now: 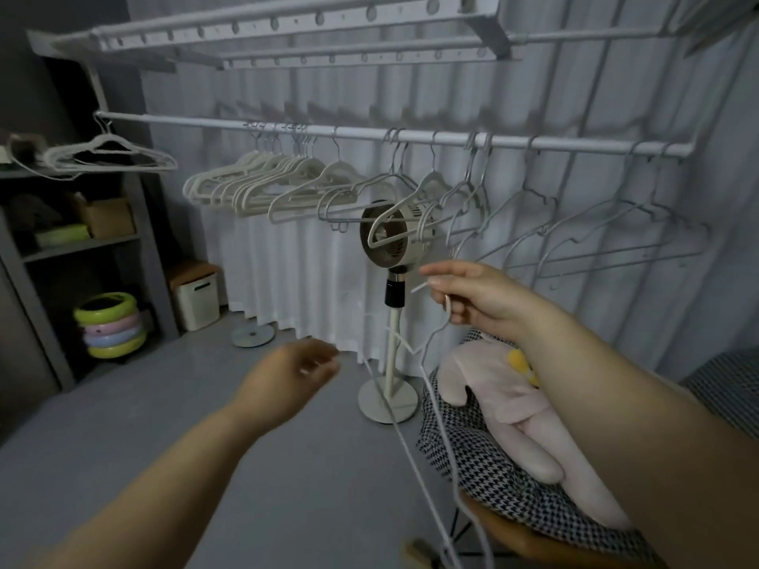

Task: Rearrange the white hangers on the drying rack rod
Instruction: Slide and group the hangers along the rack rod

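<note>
Right hand (480, 297): my fingers pinch the hook of a white wire hanger (438, 420); it dangles off the rod (361, 134), below it, beside the pedestal fan (394, 236)
Left hand (295, 373): loose, holding nothing; blurred
Rod: the other white hangers (263, 178) bunched left, spread out right
</note>
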{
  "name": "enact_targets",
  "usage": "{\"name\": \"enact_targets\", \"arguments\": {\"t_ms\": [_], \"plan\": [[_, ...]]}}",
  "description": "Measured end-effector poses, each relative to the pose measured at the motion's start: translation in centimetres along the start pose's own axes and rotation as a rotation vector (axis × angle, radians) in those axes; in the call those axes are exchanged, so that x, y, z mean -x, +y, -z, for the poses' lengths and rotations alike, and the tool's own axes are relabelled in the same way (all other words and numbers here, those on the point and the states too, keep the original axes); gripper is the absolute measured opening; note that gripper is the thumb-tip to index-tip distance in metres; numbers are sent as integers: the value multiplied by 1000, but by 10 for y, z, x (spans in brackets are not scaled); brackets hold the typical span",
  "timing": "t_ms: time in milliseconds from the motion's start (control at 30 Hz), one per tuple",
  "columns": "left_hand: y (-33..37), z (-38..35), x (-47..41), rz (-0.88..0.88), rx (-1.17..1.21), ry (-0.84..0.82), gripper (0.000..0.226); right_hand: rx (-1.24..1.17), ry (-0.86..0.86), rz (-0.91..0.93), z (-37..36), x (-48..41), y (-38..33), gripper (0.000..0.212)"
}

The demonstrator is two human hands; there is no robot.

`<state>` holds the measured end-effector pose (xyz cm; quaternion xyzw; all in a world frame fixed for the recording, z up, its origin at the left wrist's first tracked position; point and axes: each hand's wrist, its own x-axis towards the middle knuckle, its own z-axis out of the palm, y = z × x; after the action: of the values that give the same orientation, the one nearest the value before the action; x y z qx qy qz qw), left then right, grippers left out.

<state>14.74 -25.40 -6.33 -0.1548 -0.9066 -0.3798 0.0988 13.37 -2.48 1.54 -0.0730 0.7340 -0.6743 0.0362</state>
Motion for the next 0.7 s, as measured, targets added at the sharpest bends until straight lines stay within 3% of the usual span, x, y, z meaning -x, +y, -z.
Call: {"name": "enact_targets", "arguments": {"t_ms": [167,267,433,500,633,700], "plan": [[22,-32,4,-5,146,-203,37,-235,142,19,-10,2,-2,17],[28,-50,1,-5,85,-270,45,-329,223,47,-8,0,-1,17],[47,-80,-16,11,172,-357,28,-408,305,102,14,-5,-2,18],[55,-89,-31,5,185,-312,23,-346,335,109,30,-10,-4,16],[78,-103,-69,-43,167,-261,23,76,441,113,80,-24,-9,9],[91,-111,-91,-31,197,-244,24,270,582,166,114,-36,-9,22]]}}
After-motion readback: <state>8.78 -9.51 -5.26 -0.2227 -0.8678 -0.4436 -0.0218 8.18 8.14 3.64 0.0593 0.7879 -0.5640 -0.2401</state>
